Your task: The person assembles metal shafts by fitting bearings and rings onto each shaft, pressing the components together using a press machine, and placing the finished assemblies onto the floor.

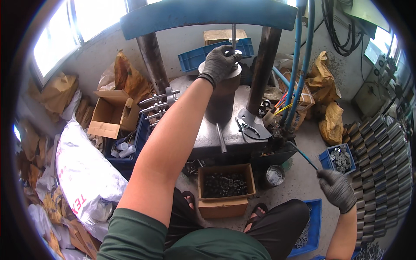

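Head view: my left hand point(219, 65), gloved, is pinched on a bright metal piece point(238, 52), located atop the dark cylinder point(223, 97) and below the press rod point(234, 32). Whether rod and piece touch, I cannot tell. My right hand point(337, 190), also gloved, is clenched round the end of a lever point(305, 157), away to the right.

Handling, in my judgement: the piece should sit square and in line with the rod, checked by eye from more than one side. My left fingertips lie close to the rod's line; they should be clear of it before the lever is worked. A slow, even pull would suit, with a stop at any tilt.

Count: one piece in hand, one cylinder, one lever, two press columns point(152, 60), one pair of pliers point(248, 128) on the press bed point(195, 138). On the floor: one carton of dark rings point(223, 209), its contents too crowded to count; one bucket point(282, 177); one white sack point(89, 173). Two blue bins point(317, 223) of metal parts stand at my right; their parts are uncountable from here.
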A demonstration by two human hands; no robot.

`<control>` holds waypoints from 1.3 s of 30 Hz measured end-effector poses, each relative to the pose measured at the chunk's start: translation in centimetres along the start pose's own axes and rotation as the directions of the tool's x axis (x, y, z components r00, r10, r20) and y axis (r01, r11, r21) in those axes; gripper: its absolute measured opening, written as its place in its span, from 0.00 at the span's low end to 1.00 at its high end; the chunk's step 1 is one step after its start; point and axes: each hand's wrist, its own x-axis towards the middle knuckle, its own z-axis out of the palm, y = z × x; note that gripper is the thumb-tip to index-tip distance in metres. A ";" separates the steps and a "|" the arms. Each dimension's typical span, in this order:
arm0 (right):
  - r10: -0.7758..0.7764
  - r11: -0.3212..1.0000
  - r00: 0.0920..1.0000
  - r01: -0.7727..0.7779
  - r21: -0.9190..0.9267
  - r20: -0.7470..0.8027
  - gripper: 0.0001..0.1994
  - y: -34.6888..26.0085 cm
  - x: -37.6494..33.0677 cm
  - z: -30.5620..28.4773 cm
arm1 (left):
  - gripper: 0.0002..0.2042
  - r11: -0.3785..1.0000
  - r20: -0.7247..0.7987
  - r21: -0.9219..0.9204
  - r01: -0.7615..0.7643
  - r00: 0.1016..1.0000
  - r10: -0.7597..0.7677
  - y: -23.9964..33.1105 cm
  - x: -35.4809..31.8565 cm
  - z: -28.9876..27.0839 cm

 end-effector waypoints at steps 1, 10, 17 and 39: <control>-0.008 1.000 0.983 0.009 0.002 -0.182 0.12 0.2 0.8 -0.1 | 0.21 0.999 0.017 -0.005 0.041 0.999 -0.041 0.2 0.0 0.0; -0.259 0.960 0.662 0.095 -0.264 -0.704 0.13 1.5 16.9 -6.0 | 0.21 0.983 0.129 -0.156 0.099 0.988 -0.079 -1.5 1.3 0.4; -0.125 0.957 0.713 -0.097 -0.273 -0.690 0.21 1.1 22.6 -7.3 | 0.24 0.993 0.123 0.050 -0.103 0.988 0.097 -2.5 1.7 0.1; 0.046 0.273 0.963 -0.269 0.924 0.267 0.33 -11.7 3.5 12.6 | 0.27 0.752 0.577 -0.021 -0.659 0.606 0.547 4.3 -29.1 -3.7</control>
